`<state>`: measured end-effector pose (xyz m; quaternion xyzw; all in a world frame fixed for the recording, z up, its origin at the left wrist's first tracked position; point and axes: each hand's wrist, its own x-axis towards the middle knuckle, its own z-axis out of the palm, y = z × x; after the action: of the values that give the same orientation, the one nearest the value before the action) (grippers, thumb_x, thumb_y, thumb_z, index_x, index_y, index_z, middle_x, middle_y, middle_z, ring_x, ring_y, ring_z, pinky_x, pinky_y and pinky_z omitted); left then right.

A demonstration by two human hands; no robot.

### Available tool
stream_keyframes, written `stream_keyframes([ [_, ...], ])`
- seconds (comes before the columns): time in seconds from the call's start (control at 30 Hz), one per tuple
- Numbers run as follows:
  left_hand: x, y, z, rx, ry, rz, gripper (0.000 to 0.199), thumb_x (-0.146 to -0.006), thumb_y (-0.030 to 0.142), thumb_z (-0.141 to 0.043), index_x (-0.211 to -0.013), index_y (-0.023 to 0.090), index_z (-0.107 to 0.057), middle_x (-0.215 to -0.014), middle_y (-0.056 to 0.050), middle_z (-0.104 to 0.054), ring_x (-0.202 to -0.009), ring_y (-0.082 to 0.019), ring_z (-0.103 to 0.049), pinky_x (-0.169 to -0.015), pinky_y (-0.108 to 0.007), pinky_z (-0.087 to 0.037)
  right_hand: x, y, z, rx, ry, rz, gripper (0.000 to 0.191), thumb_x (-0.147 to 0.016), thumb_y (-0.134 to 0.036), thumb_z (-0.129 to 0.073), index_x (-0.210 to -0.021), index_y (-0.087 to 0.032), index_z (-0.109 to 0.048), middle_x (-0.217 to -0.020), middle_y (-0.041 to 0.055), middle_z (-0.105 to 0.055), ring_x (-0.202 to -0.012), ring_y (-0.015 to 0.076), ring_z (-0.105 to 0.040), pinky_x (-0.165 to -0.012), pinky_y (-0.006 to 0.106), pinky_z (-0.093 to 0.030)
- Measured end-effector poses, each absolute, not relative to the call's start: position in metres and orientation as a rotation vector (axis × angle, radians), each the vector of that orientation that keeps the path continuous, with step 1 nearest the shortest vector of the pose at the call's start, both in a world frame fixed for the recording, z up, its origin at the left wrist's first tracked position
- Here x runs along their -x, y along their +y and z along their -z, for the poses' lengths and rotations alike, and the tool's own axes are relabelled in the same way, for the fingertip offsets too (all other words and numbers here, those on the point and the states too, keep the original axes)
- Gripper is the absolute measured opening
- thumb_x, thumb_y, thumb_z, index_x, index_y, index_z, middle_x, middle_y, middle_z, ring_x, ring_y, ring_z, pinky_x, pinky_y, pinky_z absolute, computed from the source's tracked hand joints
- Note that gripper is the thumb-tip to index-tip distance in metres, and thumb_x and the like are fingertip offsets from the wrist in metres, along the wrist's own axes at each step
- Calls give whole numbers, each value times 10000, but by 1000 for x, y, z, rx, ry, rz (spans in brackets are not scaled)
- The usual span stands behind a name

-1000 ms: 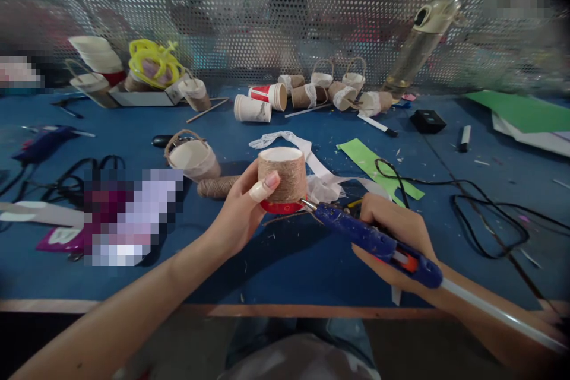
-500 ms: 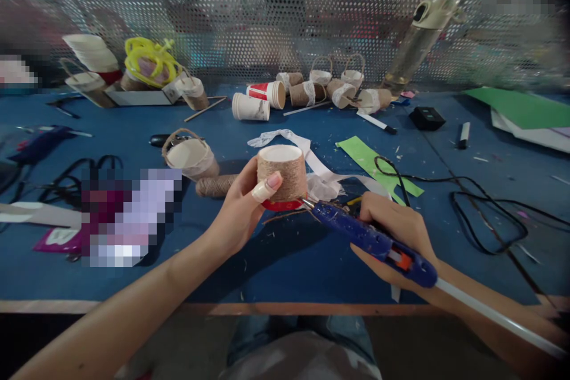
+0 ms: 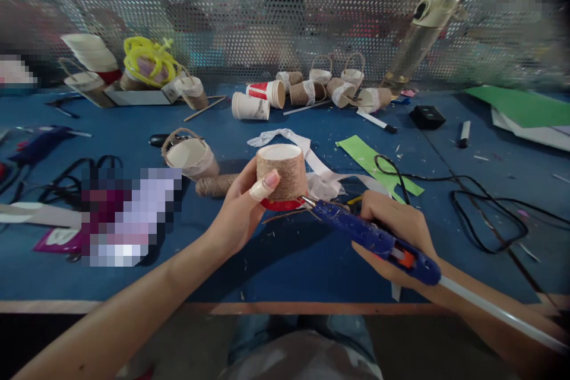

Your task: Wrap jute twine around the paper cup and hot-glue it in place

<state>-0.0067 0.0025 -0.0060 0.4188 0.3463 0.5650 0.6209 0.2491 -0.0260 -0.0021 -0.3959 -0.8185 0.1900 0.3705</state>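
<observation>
A blue glue gun [image 3: 356,227], fitted with a translucent glue stick [image 3: 494,309], is gripped in the right hand [image 3: 401,225], the fingers being curled around its handle; whether the trigger is pressed cannot be told. A twine-wrapped cup [image 3: 285,173] is held upright above the table [image 3: 285,279] by the left hand [image 3: 236,211]. The cup is clasped with the thumb, banded by a pale strip, laid across its front; the other fingers are partly hidden. The nozzle is directed at the lower edge of the twine, where a red band [image 3: 285,205] is exposed. Beyond the left hand, a twine roll [image 3: 217,186] and a handled basket [image 3: 189,157] are placed; behind the cup, a white ribbon [image 3: 312,157] is spread beside a green paper strip [image 3: 363,157]. Farther back, paper cups [image 3: 252,107] are laid on their sides before a perforated screen [image 3: 244,18].
</observation>
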Motion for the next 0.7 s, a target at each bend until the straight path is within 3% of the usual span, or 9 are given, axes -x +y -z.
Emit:
stream_keyframes([
  [0.5,6,2,3,-854,787,-1329,378,-874,435,-824,-1183,219,-794,-1170,-76,-800,-1344,-308,-653,-1115,-400,-565,-247,-27,0,1055,-2086,-488,296,-835,-136,-637,-761,-250,-373,-694,-59,-406,-580,118,-362,-584,286,-298],
  [0.7,5,1,-1,-770,780,-1297,398,-863,470,-810,-1155,200,-788,-1127,-93,-805,-1348,-342,-650,-1104,-453,-575,-248,-25,2,1045,-2080,-483,294,-849,-139,-630,-768,-250,-371,-696,-56,-398,-581,120,-355,-587,291,-302],
])
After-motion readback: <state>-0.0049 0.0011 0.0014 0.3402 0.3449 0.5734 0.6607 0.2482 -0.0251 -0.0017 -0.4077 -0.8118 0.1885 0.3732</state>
